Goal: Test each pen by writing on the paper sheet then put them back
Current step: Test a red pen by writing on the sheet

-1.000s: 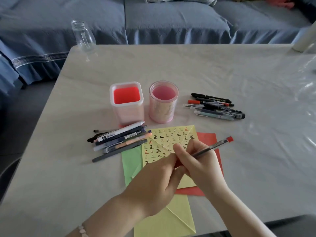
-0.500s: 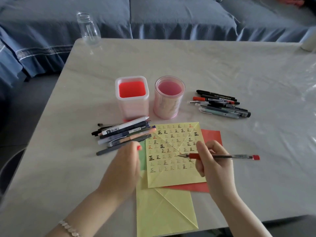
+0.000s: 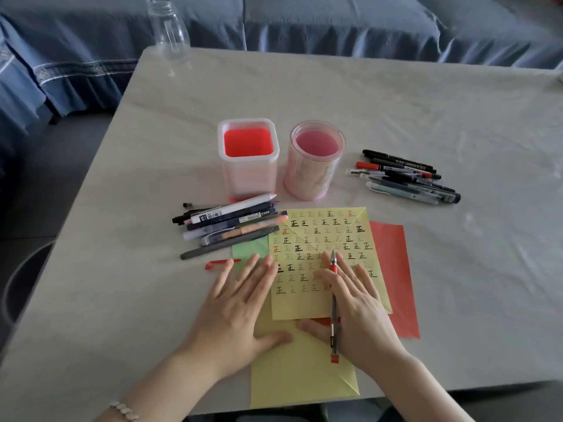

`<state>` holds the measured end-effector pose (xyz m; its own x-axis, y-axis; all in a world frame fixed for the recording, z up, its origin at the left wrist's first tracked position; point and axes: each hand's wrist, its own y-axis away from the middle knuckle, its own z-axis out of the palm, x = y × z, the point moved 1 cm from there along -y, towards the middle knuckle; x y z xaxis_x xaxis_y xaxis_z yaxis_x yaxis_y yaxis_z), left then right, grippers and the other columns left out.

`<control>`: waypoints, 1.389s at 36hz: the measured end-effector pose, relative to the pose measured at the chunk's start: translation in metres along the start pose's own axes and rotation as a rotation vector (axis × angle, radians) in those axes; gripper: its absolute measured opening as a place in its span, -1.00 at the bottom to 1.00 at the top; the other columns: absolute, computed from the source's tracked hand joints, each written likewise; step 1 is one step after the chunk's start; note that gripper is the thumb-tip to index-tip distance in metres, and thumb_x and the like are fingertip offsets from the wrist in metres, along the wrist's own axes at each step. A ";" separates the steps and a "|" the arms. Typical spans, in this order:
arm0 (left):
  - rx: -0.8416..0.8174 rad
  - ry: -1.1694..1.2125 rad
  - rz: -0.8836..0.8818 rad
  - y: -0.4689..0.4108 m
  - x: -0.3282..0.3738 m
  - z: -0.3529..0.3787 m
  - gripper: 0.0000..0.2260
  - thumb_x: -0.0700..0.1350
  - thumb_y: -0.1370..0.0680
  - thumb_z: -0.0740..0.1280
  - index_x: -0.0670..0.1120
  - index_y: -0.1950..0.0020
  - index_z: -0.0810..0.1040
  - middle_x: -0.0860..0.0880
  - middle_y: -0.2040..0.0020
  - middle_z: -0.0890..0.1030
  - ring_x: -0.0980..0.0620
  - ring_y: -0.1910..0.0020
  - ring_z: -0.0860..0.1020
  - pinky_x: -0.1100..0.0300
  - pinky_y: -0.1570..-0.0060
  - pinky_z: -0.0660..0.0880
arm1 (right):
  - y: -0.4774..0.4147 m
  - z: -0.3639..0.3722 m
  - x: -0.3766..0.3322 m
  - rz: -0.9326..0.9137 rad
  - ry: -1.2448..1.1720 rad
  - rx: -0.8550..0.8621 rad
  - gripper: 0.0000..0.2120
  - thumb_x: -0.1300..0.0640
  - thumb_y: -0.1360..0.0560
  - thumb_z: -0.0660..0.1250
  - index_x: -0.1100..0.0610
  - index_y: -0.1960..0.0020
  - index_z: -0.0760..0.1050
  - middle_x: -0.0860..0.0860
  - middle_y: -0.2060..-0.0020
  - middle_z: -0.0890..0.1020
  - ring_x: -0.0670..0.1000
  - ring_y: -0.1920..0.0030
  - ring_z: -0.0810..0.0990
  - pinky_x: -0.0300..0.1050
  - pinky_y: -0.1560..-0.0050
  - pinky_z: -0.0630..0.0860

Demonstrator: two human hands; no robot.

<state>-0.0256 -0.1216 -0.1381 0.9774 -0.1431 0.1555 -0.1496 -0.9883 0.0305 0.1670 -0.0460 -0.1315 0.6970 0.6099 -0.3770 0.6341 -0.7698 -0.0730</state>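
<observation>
A yellow paper sheet [image 3: 320, 233] covered with rows of written marks lies in front of me. My left hand [image 3: 240, 300] presses flat on its left edge, fingers straight. My right hand [image 3: 356, 303] lies flat on the sheet too. A red pen [image 3: 334, 318] is wedged between its index and middle fingers and rests over the back of the hand, tip pointing away. The pen's red cap [image 3: 222, 264] lies on the table just left of my left hand.
One pile of pens [image 3: 231, 226] lies left of the sheet and another pen pile [image 3: 408, 178] at the right. A square holder [image 3: 248, 178] and a round holder [image 3: 313, 181] stand behind. Green [image 3: 249, 248], red [image 3: 393, 269] and second yellow [image 3: 298, 379] sheets lie underneath. A clear bottle [image 3: 169, 28] stands at the far corner.
The cap came off the pen and was set down left of the sheet. Both hands then flattened on the paper, and the pen swung from sideways to pointing away.
</observation>
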 end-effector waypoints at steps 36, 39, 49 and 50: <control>0.148 0.220 0.235 -0.007 0.004 0.009 -0.73 0.03 -0.59 0.13 0.05 -0.19 0.54 -0.02 -0.37 0.43 -0.07 -0.42 0.30 -0.09 -0.38 0.16 | -0.029 -0.020 -0.030 0.444 -1.092 0.463 -0.82 0.13 -0.44 0.38 0.19 0.30 0.51 0.02 0.48 0.60 -0.02 0.46 0.56 -0.23 0.41 0.51; 0.157 0.230 0.220 -0.007 0.004 0.009 -0.72 0.03 -0.59 0.12 0.06 -0.18 0.56 -0.01 -0.36 0.44 -0.07 -0.40 0.32 -0.09 -0.37 0.18 | -0.028 -0.010 -0.032 0.535 -1.004 0.544 -0.71 0.16 -0.37 0.45 0.21 0.41 0.40 0.02 0.63 0.48 -0.05 0.60 0.42 -0.26 0.53 0.39; 0.129 0.295 0.189 -0.006 0.003 0.005 -0.71 0.06 -0.58 0.14 0.08 -0.19 0.57 0.00 -0.35 0.45 -0.04 -0.40 0.31 -0.06 -0.38 0.15 | -0.026 0.012 -0.036 0.571 -0.698 0.664 -0.64 0.18 -0.33 0.27 0.07 0.52 0.15 0.06 0.63 0.26 -0.09 0.54 0.22 -0.21 0.47 0.25; 0.131 0.296 0.190 -0.006 0.003 0.005 -0.72 0.06 -0.58 0.14 0.08 -0.19 0.57 0.01 -0.35 0.45 -0.04 -0.40 0.31 -0.06 -0.38 0.15 | -0.026 0.013 -0.036 0.554 -0.683 0.662 -0.64 0.19 -0.33 0.26 0.06 0.52 0.15 0.03 0.63 0.26 -0.09 0.54 0.22 -0.26 0.47 0.23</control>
<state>-0.0206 -0.1162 -0.1426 0.8456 -0.3219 0.4258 -0.2851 -0.9467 -0.1497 0.1206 -0.0505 -0.1278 0.3681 0.0732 -0.9269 -0.1570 -0.9777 -0.1396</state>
